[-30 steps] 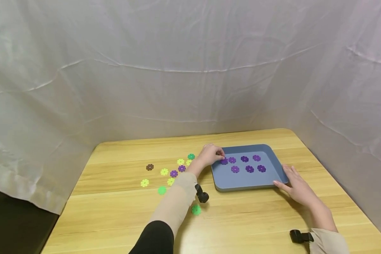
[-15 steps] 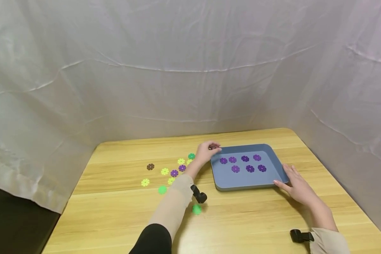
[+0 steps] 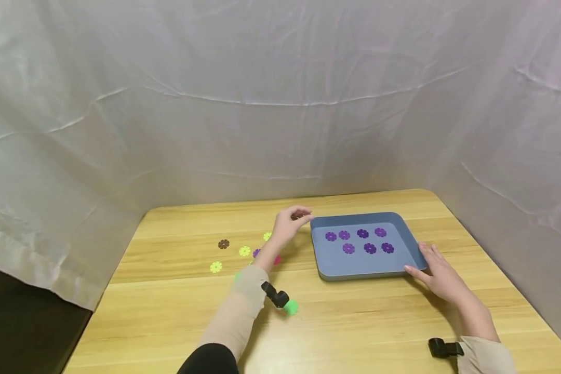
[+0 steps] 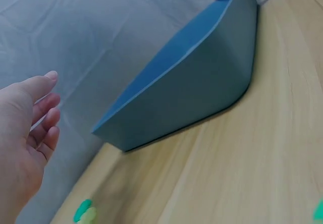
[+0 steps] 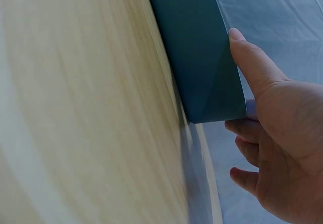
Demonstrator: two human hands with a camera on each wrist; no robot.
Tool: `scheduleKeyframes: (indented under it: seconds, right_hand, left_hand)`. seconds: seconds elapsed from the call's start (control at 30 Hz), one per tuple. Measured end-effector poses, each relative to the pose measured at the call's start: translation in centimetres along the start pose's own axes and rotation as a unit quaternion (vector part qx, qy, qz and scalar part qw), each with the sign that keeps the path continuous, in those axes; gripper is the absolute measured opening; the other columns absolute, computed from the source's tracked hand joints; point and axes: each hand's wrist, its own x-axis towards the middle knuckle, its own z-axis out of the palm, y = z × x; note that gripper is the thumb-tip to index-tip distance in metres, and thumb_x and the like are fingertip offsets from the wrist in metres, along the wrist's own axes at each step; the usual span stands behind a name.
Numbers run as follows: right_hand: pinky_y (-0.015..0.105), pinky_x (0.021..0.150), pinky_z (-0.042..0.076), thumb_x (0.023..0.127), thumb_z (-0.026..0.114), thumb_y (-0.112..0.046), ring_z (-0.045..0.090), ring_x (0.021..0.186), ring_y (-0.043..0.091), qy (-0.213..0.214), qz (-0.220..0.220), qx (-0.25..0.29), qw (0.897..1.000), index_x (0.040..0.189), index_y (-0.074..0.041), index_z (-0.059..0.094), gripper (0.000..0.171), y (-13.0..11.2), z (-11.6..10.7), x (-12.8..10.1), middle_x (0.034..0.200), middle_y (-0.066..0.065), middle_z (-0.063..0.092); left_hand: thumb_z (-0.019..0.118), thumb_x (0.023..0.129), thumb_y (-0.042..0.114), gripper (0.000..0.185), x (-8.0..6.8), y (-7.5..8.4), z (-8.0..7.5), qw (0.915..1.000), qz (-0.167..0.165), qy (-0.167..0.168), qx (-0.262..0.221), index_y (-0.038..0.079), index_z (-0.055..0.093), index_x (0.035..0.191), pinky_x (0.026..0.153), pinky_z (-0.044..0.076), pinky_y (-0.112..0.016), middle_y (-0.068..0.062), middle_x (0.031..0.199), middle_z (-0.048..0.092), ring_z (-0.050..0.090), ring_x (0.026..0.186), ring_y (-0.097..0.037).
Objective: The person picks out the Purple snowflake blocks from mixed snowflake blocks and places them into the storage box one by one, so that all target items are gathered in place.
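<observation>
My left hand [image 3: 287, 224] hovers over the tabletop [image 3: 355, 322] at the blue tray's [image 3: 324, 259] nine o'clock side, fingers loosely curled and holding nothing. My right hand [image 3: 437, 275] lies at the tray's four o'clock corner, fingers relaxed, thumb against the wall. Seven purple flower discs [image 3: 348, 248] sit inside the tray; yellow, brown, green and pink discs [image 3: 216, 267] lie scattered at my left hand's seven to nine o'clock. A careless nudge from my right thumb could slide the tray and shift the discs in it.
</observation>
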Motion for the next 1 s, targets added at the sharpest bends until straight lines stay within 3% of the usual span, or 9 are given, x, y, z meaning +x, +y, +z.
scheduleKeyframes:
  seconds: [0.3,0.53,0.77,0.9,1.0]
  right_hand:
    - [0.068,0.115,0.007,0.097,0.056,-0.044,0.001,0.145,0.054,0.0,0.001,0.004,1.0,0.149,0.013,0.013,0.088,0.0,-0.1,-0.2,0.152,0.041,0.015]
    - [0.068,0.115,0.006,0.097,0.055,-0.044,0.0,0.145,0.053,-0.006,0.003,0.005,1.0,0.15,0.013,0.012,0.089,-0.2,-0.2,-0.1,0.153,0.04,0.014]
    - [0.067,0.115,0.005,0.097,0.054,-0.045,-0.001,0.145,0.052,-0.012,0.007,0.007,1.0,0.15,0.012,0.01,0.089,-0.1,-0.2,-0.1,0.154,0.039,0.012]
    - [0.067,0.115,0.005,0.097,0.054,-0.046,-0.001,0.145,0.052,-0.013,0.009,0.003,1.0,0.15,0.011,0.01,0.09,0.0,-0.2,0.0,0.154,0.039,0.012]
    - [0.067,0.115,0.005,0.097,0.053,-0.046,-0.001,0.146,0.052,-0.015,0.012,0.001,1.0,0.151,0.011,0.01,0.09,0.1,-0.1,0.0,0.154,0.038,0.012]
  left_hand:
    - [0.073,0.088,0.029,0.03,-2.2,0.5,-4.4,0.9997,-0.006,0.023,-0.004,0.006,0.071,0.108,0.084,0.053,-0.028,-0.007,0.101,0.073,0.064,0.089,-0.012]
    - [0.072,0.088,0.031,0.032,-4.6,0.3,-7.8,0.9984,-0.038,0.037,0.021,0.008,0.069,0.11,0.088,0.052,-0.029,-0.007,0.103,0.07,0.062,0.093,-0.015]
    - [0.071,0.089,0.025,0.028,-6.5,-0.7,-10.1,0.9951,-0.066,0.01,0.073,0.008,0.069,0.111,0.082,0.052,-0.029,-0.007,0.102,0.07,0.062,0.093,-0.02]
    - [0.072,0.088,0.023,0.029,-7.0,-1.5,-11.0,0.9907,-0.065,-0.026,0.116,0.007,0.069,0.112,0.077,0.053,-0.027,-0.008,0.101,0.07,0.062,0.092,-0.02]
    - [0.074,0.087,0.022,0.028,-7.2,-1.8,-11.5,0.9826,-0.066,-0.061,0.162,0.007,0.069,0.11,0.077,0.054,-0.03,-0.008,0.102,0.069,0.062,0.092,-0.02]
